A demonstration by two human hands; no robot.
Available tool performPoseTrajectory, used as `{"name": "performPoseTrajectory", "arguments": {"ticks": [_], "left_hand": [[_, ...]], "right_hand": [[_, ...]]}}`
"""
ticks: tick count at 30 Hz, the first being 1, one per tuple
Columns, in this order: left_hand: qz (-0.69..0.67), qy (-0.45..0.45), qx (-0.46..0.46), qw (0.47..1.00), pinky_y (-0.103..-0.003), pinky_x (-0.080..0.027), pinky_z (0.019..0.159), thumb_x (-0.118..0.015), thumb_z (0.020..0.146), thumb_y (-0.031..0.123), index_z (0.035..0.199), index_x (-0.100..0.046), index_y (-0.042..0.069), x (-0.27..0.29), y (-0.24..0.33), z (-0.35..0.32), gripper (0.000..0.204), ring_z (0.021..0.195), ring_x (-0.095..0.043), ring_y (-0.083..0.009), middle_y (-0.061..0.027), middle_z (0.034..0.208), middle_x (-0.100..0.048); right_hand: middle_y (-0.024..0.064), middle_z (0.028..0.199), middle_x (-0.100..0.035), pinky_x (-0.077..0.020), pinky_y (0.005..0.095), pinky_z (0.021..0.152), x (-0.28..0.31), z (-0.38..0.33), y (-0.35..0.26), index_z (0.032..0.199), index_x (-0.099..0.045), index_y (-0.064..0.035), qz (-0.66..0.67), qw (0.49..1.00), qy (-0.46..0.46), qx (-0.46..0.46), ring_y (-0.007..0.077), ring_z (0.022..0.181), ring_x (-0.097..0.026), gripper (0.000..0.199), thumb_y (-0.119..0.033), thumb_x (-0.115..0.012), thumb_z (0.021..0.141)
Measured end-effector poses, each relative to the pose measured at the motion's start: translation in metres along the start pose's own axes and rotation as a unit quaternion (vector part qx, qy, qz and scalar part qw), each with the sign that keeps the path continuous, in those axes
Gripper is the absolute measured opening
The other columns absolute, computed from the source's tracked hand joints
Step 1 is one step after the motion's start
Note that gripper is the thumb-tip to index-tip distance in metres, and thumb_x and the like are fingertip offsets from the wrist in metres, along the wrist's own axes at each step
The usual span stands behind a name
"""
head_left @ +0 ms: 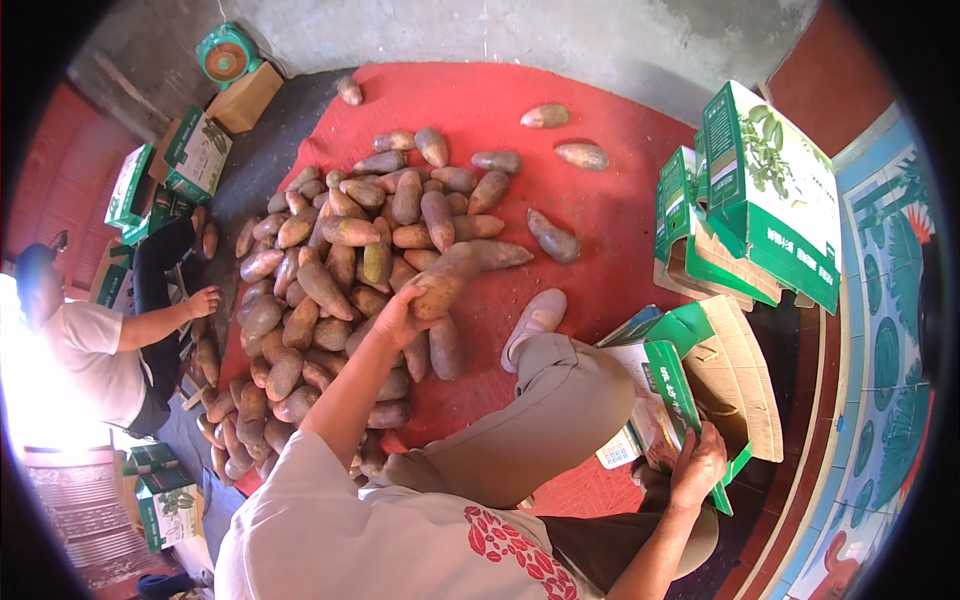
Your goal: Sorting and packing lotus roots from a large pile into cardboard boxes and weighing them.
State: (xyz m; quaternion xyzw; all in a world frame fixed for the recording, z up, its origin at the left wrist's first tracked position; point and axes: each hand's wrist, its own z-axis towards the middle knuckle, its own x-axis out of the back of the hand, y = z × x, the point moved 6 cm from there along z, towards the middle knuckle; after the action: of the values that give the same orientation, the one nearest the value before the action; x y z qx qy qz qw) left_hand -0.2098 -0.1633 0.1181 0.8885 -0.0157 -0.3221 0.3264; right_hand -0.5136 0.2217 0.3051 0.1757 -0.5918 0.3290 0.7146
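My left hand (402, 318) reaches out over the heap and is closed around a thick reddish-brown tuber (446, 280), slightly blurred. Below and around it lies a big heap of similar tubers (325, 285) on a red mat (490, 100). My right hand (700, 466) grips the near edge of an open green-and-white cardboard box (672, 385) beside my bent knee. One of the box's brown flaps (745, 375) stands folded outward. The inside of the box is mostly hidden from this angle.
More green-and-white boxes (775, 185) are stacked at the right by a tiled wall (875, 350). On the left, a co-worker (100, 345) sits beside the heap, one hand near it. A green dial scale (227, 57) stands at the back left. Loose tubers (552, 236) lie right of the heap.
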Motion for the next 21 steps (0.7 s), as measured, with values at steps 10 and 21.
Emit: {"name": "performPoseTrajectory", "arguments": {"ticks": [10, 21], "left_hand": [[0.109, -0.354, -0.062, 0.927, -0.045, -0.044, 0.094, -0.063, 0.079, 0.027, 0.137, -0.035, 0.006, -0.237, 0.012, -0.052, 0.068, 0.109, -0.056, -0.0264, -0.0118, 0.125, -0.052], [0.269, -0.331, -0.087, 0.900, -0.029, -0.049, 0.081, -0.057, 0.079, 0.010, 0.127, -0.050, 0.003, -0.368, -0.054, -0.066, 0.049, 0.096, -0.058, -0.0148, -0.0065, 0.113, -0.058]], "right_hand": [[0.0136, 0.077, -0.058, -0.0463, 0.0430, 0.067, 0.007, -0.004, -0.007, 0.082, -0.057, -0.0033, 0.020, 0.999, 0.030, 0.021, 0.0336, 0.075, -0.058, 0.015, -0.006, -0.066, 0.071], [0.0068, 0.072, -0.055, -0.0472, 0.0364, 0.063, -0.003, -0.023, -0.019, 0.076, -0.055, -0.0108, -0.042, 0.994, 0.056, 0.087, 0.0244, 0.071, -0.057, 0.006, -0.008, -0.054, 0.072]]}}
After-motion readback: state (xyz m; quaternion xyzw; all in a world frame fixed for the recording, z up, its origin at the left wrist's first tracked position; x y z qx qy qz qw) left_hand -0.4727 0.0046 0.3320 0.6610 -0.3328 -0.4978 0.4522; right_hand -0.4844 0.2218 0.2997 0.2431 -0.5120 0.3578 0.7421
